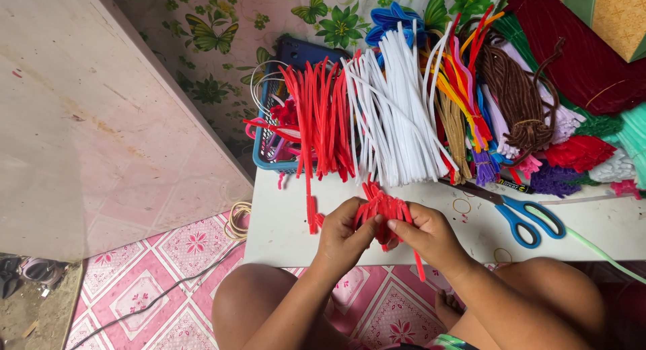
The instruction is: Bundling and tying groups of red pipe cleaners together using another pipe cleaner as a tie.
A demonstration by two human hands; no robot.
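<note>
Both hands meet over the near edge of the white tabletop (282, 235), the left hand (340, 232) and right hand (431, 234) each pinched closed on a small bunch of red pipe cleaners (382, 208). Behind it lie red stems (321, 124) and white stems (397, 121), with blue-handled scissors (525, 215) to the right.

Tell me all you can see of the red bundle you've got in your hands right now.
The red bundle is a bunch of fuzzy red pipe cleaners, bent or folded together into a short, loose cluster. The left hand pinches it from one side, the right hand from the other, thumbs on top. One strand hangs down past the right hand. It is held just above the near edge of the white table, in front of the piles of red and white pipe cleaners. How it is fastened is hidden.
</note>
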